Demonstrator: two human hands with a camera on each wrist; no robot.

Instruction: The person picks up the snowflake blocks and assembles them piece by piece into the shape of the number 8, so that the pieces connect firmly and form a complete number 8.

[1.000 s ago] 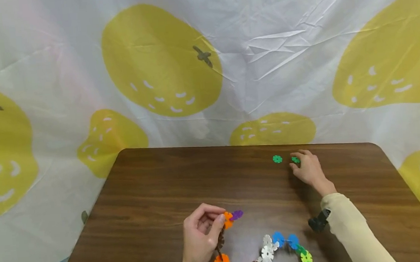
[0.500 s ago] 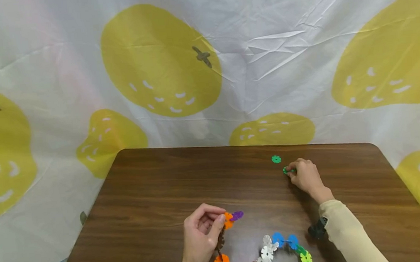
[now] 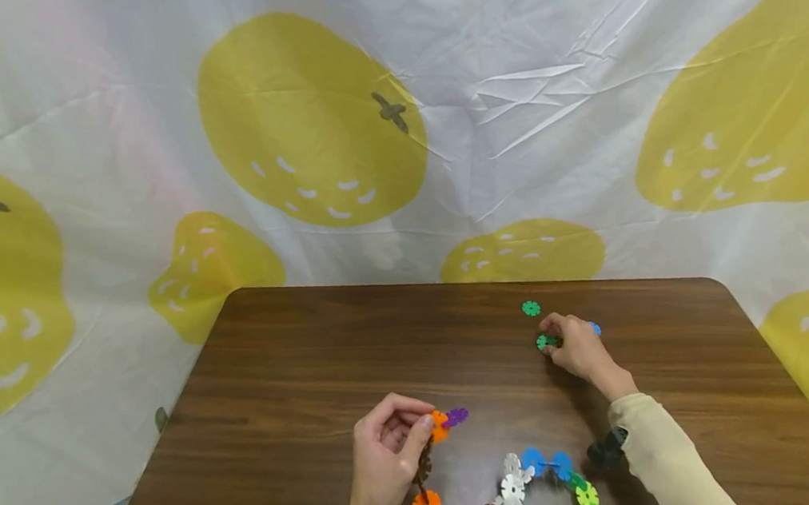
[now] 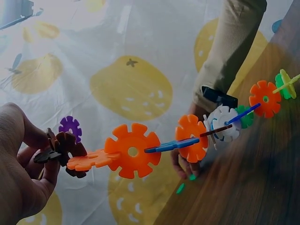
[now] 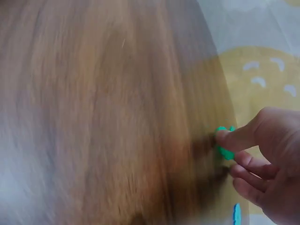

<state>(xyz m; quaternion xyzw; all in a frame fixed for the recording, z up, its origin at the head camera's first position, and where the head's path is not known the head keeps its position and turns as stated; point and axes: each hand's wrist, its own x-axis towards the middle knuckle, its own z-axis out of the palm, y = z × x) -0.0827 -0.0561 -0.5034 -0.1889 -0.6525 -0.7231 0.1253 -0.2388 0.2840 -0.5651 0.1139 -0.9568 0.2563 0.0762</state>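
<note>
My left hand [image 3: 387, 450] pinches one end of a chain of slotted snowflake discs between thumb and fingertips, by a brown disc [image 4: 65, 147] in the left wrist view. A purple disc [image 3: 456, 417] sticks out at that end. Orange discs [image 4: 132, 151], blue, white, green and yellow-green ones follow along the chain, which curves out of the head view's bottom edge. Toward the table's back right, my right hand [image 3: 581, 349] pinches a green snowflake disc [image 5: 226, 151], partly hidden by the thumb. A second green disc [image 3: 530, 308] lies on the table just beyond it.
The brown wooden table [image 3: 298, 358] ends behind the loose green disc, where a white curtain [image 3: 376, 255] with yellow fruit hangs. A blue disc [image 3: 595, 329] lies behind my right hand, partly covered by it. A dark wrist device [image 3: 608, 450] sits on the right cuff.
My right hand has taken hold of a green disc and drawn it left and toward me. The blue disc has come into view behind it. My left hand stays where it was.
</note>
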